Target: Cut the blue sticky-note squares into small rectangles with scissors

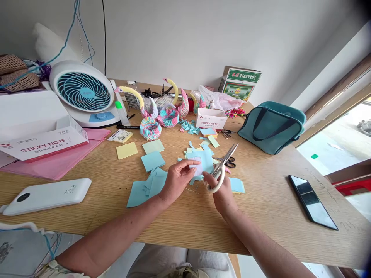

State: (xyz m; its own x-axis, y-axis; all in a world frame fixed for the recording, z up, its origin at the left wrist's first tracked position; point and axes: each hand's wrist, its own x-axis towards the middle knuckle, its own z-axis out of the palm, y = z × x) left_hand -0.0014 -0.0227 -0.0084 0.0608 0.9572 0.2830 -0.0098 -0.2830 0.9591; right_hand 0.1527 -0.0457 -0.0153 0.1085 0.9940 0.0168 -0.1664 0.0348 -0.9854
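While right hand grips scissors — paper scraps, box beyond

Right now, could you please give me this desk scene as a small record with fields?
Left hand: pinching a pale sheet that overlaps a blue sheet
Right hand: holding white-handled scissors, blades pointing away from the person
Behind: folded-paper swans, small sticky note box
Left side: fan, power bank
Right side: teal bag, phone
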